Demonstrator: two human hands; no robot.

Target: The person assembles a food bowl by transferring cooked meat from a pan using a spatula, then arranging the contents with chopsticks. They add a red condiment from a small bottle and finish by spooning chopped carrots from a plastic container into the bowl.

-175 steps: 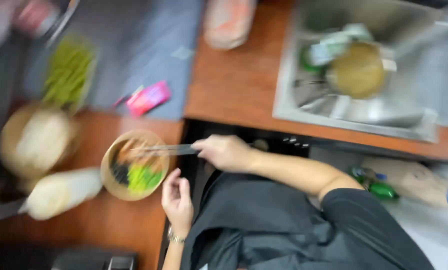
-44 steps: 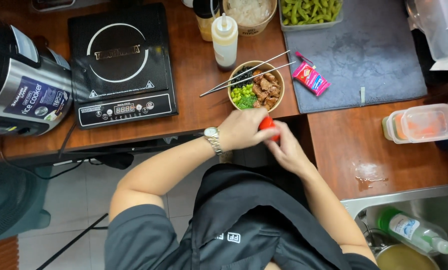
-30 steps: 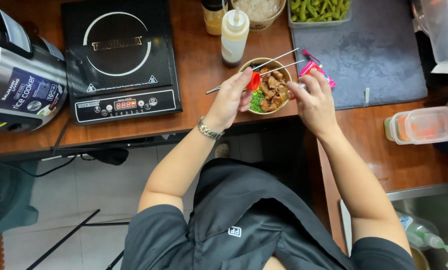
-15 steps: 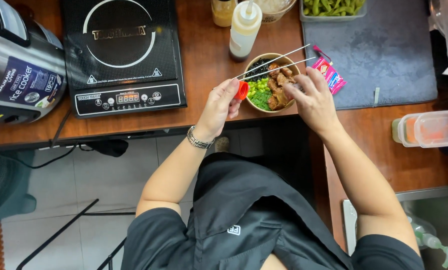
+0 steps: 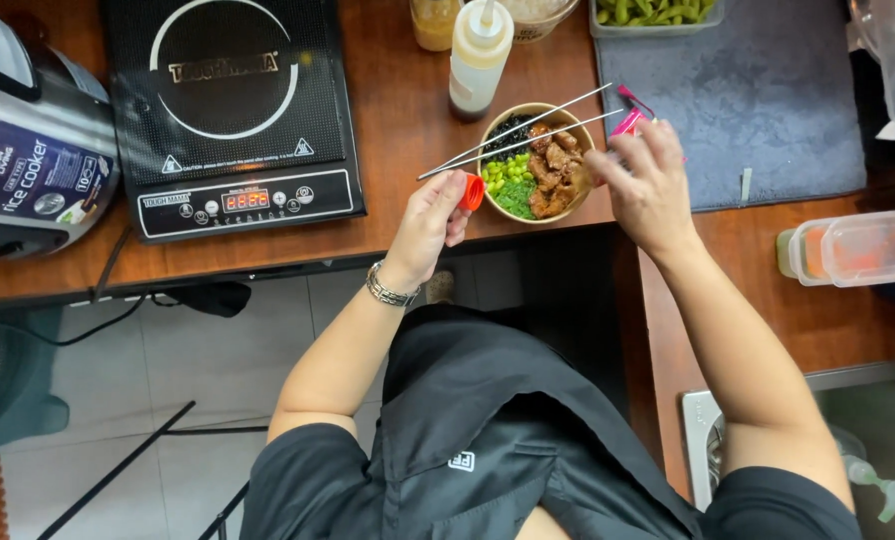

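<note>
Red cap (image 5: 474,192) pinched in the left hand (image 5: 430,222); right hand (image 5: 648,185), fingers loosely curled, grasp unclear, beside the bowl (image 5: 489,135) bearing chopsticks (image 5: 518,130).

The scene is evenly and brightly lit from above, with only soft shadows cast. Glare is seen on the rice cooker (image 5: 28,150) at nine o'clock. Slight blur is noticed on the right hand (image 5: 648,185).

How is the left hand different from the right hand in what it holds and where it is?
The left hand pinches a small red cap beside the bowl; the right hand holds no cap, with fingers spread at the bowl's other side. The left wrist wears a metal watch; the right is bare. Both are ungloved.
</note>
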